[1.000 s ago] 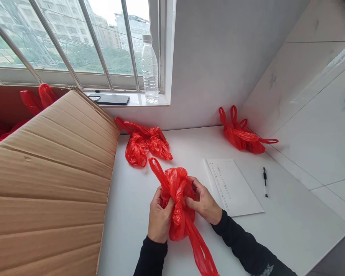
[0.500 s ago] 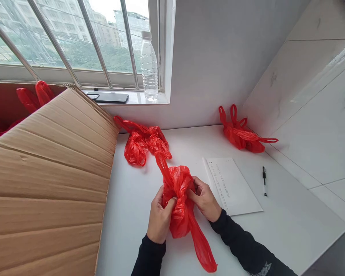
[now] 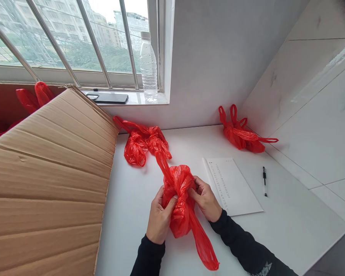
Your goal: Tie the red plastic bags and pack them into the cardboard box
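Observation:
Between my two hands is a red plastic bag, knotted at its middle, on the white table. One handle loop stretches up and away, the other trails down toward me. My left hand grips its left side, thumb pressed near the knot. From the right, my right hand pinches the bag beside the knot. Fingertips of both hands are partly hidden by the plastic. Just beyond lie more knotted red bags, which the far handle of the held bag reaches.
A large cardboard box with red bags inside stands at left. At right are a printed paper pad, a pen and another red bag bundle by the wall. The windowsill holds a phone and a water bottle.
Both hands keep their hold on the bag, with almost no movement. The bag's near handle has shifted very slightly to the right.

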{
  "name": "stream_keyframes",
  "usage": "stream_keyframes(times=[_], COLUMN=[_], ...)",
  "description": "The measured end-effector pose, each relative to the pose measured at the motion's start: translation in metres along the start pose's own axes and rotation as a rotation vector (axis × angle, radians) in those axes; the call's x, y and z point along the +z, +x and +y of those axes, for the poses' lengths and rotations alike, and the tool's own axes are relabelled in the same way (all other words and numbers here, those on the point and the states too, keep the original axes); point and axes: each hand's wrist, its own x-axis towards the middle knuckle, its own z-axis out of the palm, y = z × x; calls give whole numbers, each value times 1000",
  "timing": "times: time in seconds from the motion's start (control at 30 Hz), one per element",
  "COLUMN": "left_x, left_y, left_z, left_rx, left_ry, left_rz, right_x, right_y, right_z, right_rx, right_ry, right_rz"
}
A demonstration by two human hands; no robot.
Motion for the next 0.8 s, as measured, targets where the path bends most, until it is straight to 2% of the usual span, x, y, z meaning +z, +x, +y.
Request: stream_keyframes(times=[0.17, 0.3, 0.47, 0.8], left_x=[0, -1, -1, -2], left_y=[-3, -1, 2, 1], left_z=[6, 8, 3, 1], left_rx=[-9, -11, -49, -28], left_ry=[-52, -114, -26, -46], left_rz=[-61, -147, -183, -132], right_x=[1, 1, 1, 2], right_y=[0, 1, 1, 2], right_z=[-1, -3, -4, -6], right_rx=[0, -25, -44, -33], right_ry=[116, 204, 241, 277], right_rz=[3, 74, 147, 93])
